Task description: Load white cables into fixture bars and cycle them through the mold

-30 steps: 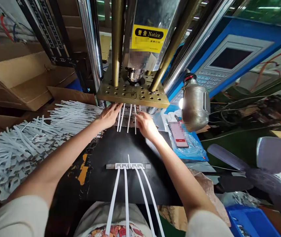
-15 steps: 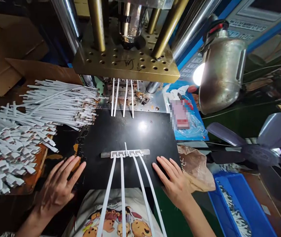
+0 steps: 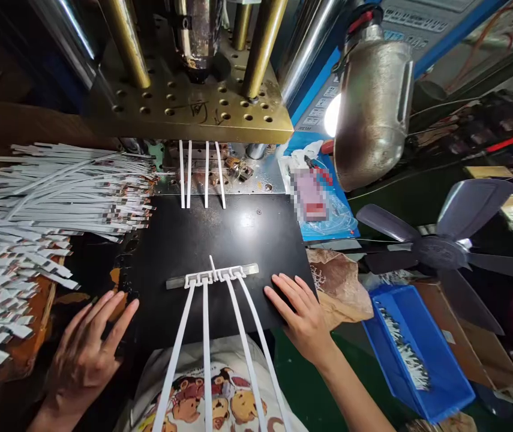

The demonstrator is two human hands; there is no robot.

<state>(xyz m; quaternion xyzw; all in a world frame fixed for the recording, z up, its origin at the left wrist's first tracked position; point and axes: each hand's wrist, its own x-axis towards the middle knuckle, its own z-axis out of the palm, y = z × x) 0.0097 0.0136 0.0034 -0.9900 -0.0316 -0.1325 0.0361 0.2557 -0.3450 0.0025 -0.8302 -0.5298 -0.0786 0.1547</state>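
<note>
My left hand [image 3: 87, 354] rests at the left edge of the black work plate [image 3: 166, 228], fingers spread and holding nothing. At the plate's right edge lies my right hand [image 3: 303, 312], its fingers stretched out and nothing in it. Between the two hands, apart from both, a metal bar [image 3: 251, 269] carries a white moulded strip [image 3: 200, 279]. Several white flat cables [image 3: 206, 354] run from that strip towards my body, over my printed clothing. Farther back, more white cables [image 3: 207, 180] stick out beneath the brass-coloured press plate [image 3: 184, 123]; their far ends are hidden.
Heaps of white cables [image 3: 62, 186] lie at the left. Brass and steel columns [image 3: 265, 48] stand at the back. A metal lamp [image 3: 371, 114], a fan [image 3: 440, 252], a blue bin [image 3: 440, 372] and a brown paper bag [image 3: 341, 288] are on the right.
The camera view has shifted, so most things appear farther left. Both hands keep about the same pose beside the plate, and the strip with its cables stays between them.
</note>
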